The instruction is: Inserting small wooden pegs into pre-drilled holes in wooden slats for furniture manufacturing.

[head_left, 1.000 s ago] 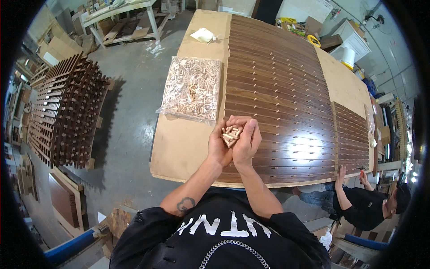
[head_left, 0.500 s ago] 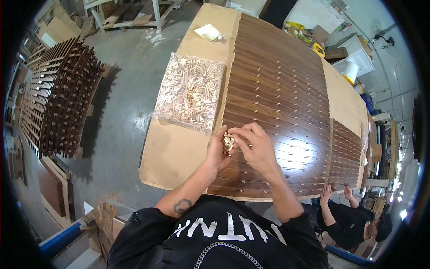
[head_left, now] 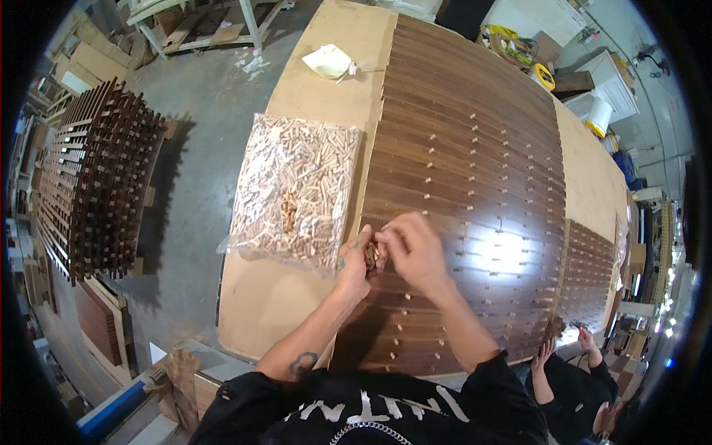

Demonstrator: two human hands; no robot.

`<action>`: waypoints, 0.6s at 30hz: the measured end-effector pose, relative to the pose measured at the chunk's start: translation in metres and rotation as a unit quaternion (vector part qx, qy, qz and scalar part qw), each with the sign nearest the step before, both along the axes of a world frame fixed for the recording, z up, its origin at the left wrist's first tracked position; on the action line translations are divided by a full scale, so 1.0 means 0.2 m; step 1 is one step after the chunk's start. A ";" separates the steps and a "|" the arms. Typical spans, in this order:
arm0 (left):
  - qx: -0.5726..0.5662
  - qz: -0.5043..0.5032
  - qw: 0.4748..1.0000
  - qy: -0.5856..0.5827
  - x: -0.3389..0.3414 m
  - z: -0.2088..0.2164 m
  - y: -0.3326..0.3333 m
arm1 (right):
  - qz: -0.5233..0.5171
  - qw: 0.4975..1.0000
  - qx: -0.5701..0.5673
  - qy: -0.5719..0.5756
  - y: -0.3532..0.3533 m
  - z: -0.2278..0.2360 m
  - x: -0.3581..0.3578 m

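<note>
My left hand (head_left: 357,265) is cupped around a small heap of wooden dowels (head_left: 371,257), above the near left part of the brown slats. Against its fingertips, my right hand (head_left: 417,251) is bent with the fingers drawn together, slightly blurred; whatever they pinch is hidden. Side by side, the dark brown wooden slats (head_left: 452,96) cover much of the table, with short dowels (head_left: 428,196) standing out of them in rows. Left of my hands lies a clear plastic bag (head_left: 297,185) full of loose dowels.
Tan board (head_left: 256,297) edges the table on the left. A pale crumpled bag (head_left: 328,62) lies at the far left. Stacked slatted frames (head_left: 104,178) stand on the floor to the left. At the right, another person's hands (head_left: 545,354) are at the slats' near edge.
The view has shifted, so the table and dowel bag appear lower. My right hand has lifted slightly and turned over my left, which still holds the dowels.
</note>
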State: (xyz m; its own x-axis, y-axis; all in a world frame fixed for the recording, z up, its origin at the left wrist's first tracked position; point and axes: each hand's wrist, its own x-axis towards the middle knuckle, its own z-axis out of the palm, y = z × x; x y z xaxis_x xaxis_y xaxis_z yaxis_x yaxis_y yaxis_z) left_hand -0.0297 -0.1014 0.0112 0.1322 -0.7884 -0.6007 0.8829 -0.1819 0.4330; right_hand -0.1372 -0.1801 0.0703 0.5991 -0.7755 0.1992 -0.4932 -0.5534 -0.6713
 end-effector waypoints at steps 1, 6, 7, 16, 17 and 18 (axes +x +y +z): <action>-0.036 -0.007 0.999 0.005 0.02 -0.04 -0.04 | -0.022 0.997 -0.019 -0.065 -0.15 -0.07 -0.01; -0.042 -0.045 0.998 0.033 0.07 -0.10 -0.18 | -0.175 0.937 0.172 -0.250 -1.14 -0.55 -0.21; -0.041 -0.071 0.996 0.043 0.09 -0.12 -0.18 | -0.178 0.936 0.171 -0.251 -1.27 -0.64 -0.25; 0.013 -0.052 0.997 0.056 0.26 -0.18 -0.17 | -0.190 0.969 -0.118 0.103 -1.44 -0.64 -0.11; 0.020 -0.047 0.997 0.056 0.26 -0.18 -0.18 | -0.187 0.970 -0.116 0.104 -1.43 -0.62 -0.12; 0.020 -0.046 0.997 0.058 0.26 -0.18 -0.19 | -0.155 0.965 -0.149 0.151 -1.44 -0.61 -0.13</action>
State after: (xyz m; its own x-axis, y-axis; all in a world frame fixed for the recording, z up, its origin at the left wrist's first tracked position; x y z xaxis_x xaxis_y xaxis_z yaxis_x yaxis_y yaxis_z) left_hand 0.0226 -0.1389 -0.0243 -0.0113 -0.7692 -0.6389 0.9052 -0.2794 0.3203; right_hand -0.1638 -0.4678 -0.0508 0.4140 -0.8615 0.2941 -0.8139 -0.4950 -0.3042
